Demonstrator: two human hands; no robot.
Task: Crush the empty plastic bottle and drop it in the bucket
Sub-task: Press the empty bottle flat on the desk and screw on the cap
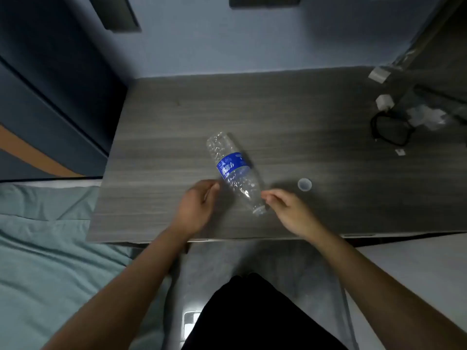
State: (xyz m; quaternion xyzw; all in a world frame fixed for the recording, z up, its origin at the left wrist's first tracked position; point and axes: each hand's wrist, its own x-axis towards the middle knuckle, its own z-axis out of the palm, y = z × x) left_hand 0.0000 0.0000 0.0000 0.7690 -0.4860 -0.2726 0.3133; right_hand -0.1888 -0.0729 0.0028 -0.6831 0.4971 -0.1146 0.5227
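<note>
Two loosely curled, empty hands, left hand [199, 205] and right hand [285, 208], flank the uncrushed, uncapped bottle [235, 171] lying near the surface's [156, 152] front edge, so grasping comes next, then squeezing; no bucket is visible.

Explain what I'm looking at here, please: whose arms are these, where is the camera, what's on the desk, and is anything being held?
There is no machine: a person wears a camera on the head, looking down at their own bare arms. The left hand and right hand hover on either side of a clear plastic bottle with a blue label, lying on its side on the grey desk. Neither hand clearly grips it. Its cap lies separately to the right. A black cable and white plugs sit at the far right. No bucket is in view.
</note>
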